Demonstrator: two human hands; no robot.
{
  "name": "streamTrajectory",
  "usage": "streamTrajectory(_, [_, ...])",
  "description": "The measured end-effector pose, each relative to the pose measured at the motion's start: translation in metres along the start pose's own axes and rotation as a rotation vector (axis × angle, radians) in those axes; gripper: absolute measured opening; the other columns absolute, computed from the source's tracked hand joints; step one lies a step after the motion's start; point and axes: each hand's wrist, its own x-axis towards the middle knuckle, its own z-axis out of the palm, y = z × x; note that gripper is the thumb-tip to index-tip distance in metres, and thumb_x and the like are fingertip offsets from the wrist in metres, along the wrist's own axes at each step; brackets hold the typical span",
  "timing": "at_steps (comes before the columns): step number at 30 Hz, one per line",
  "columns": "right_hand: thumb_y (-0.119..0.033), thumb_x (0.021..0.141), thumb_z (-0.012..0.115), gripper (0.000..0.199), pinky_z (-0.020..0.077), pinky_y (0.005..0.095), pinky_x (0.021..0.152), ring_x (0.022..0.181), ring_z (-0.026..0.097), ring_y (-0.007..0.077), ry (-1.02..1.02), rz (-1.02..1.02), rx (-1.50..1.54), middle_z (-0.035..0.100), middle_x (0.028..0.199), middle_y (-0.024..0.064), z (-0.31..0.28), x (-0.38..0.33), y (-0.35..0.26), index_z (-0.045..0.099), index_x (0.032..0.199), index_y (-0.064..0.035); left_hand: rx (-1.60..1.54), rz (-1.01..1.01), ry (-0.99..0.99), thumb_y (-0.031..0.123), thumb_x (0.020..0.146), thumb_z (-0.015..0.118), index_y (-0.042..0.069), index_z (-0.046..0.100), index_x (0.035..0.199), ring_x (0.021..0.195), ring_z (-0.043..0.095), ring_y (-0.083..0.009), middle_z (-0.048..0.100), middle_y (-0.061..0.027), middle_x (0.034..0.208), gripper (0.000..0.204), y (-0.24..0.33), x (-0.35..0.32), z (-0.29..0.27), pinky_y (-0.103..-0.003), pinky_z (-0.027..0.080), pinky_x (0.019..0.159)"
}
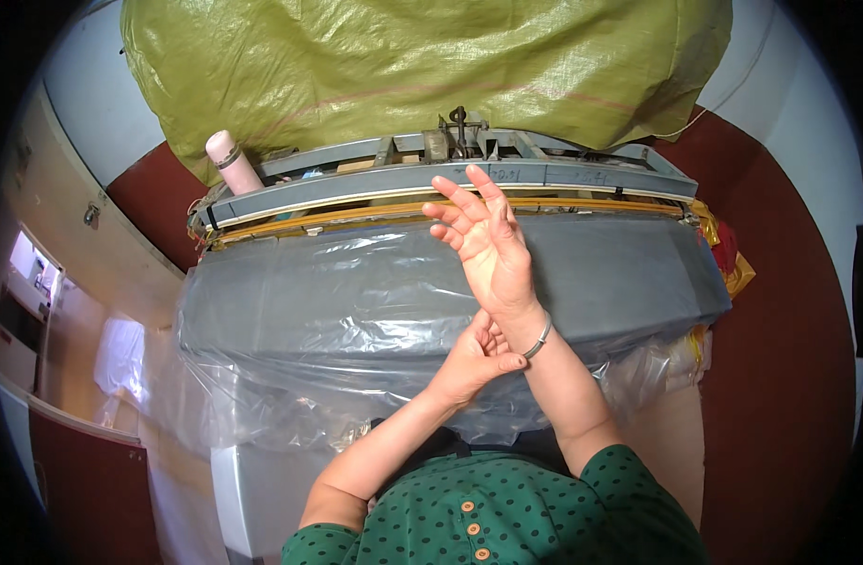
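My right hand (495, 256) is raised over the plastic-covered grey surface, palm showing and fingers spread, with nothing in it. A metal bracelet (540, 336) sits on my right wrist. My left hand (471, 363) closes around that wrist from the left, its thumb by the bracelet. Its other fingers are partly hidden against the wrist. Beneath both hands, a clear plastic sheet (299, 381) is draped over a long dark grey padded-looking top (620, 273) and hangs down toward me in creases.
Behind the top runs a grey metal frame (346, 188) with a dark clamp-like fitting (460, 132) and an orange strip (356, 218). A pink bottle (233, 164) leans at its left end. Yellow-green woven sheeting (412, 66) covers what stands behind. A door (92, 198) is at left.
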Motion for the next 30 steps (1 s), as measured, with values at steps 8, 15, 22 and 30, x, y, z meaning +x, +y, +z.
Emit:
streamTrajectory(8, [-0.039, 0.094, 0.041, 0.052, 0.0437, 0.0355, 0.087, 0.106, 0.053, 0.0281, 0.060, 0.038, 0.061, 0.044, 0.129, 0.0208, -0.001, 0.001, 0.010, 0.031, 0.135, -0.0078, 0.050, 0.082, 0.083, 0.012, 0.070, 0.078, 0.003, 0.032, 0.125, 0.099, 0.055, -0.0123, 0.054, -0.0057, 0.109, 0.073, -0.006, 0.000, 0.003, -0.027, 0.047, 0.083])
streamTrajectory(15, [-0.027, 0.093, 0.047, 0.048, 0.0447, 0.0327, 0.084, 0.102, 0.056, 0.0244, -0.011, 0.228, 0.066, 0.048, 0.124, 0.0178, 0.006, 0.002, 0.022, 0.031, 0.135, -0.0086, 0.406, -0.058, -0.167, 0.016, 0.070, 0.077, 0.000, 0.045, 0.118, 0.095, 0.058, -0.0127, 0.061, -0.0054, 0.103, 0.059, 0.000, 0.006, -0.023, -0.030, 0.046, 0.085])
streamTrajectory(22, [-0.016, 0.092, 0.050, 0.041, 0.0468, 0.0271, 0.076, 0.089, 0.060, 0.0175, 0.023, 0.121, -0.420, 0.056, 0.112, 0.0144, 0.007, 0.006, 0.030, 0.037, 0.129, -0.0041, 0.316, -0.053, -0.225, 0.011, 0.077, 0.070, -0.001, 0.050, 0.115, 0.104, 0.054, -0.0141, 0.060, -0.0077, 0.111, 0.044, -0.022, -0.004, -0.029, -0.033, 0.041, 0.094])
streamTrajectory(30, [-0.008, 0.073, 0.066, 0.035, 0.0459, 0.0374, 0.081, 0.091, 0.060, 0.0284, -0.559, -0.348, -1.382, 0.062, 0.104, 0.0135, 0.046, 0.003, 0.057, 0.057, 0.107, -0.0024, 0.319, -0.111, -0.164, 0.015, 0.084, 0.063, -0.003, 0.048, 0.117, 0.099, 0.051, -0.0101, 0.058, -0.0065, 0.108, 0.041, -0.007, -0.030, -0.041, -0.028, 0.045, 0.085])
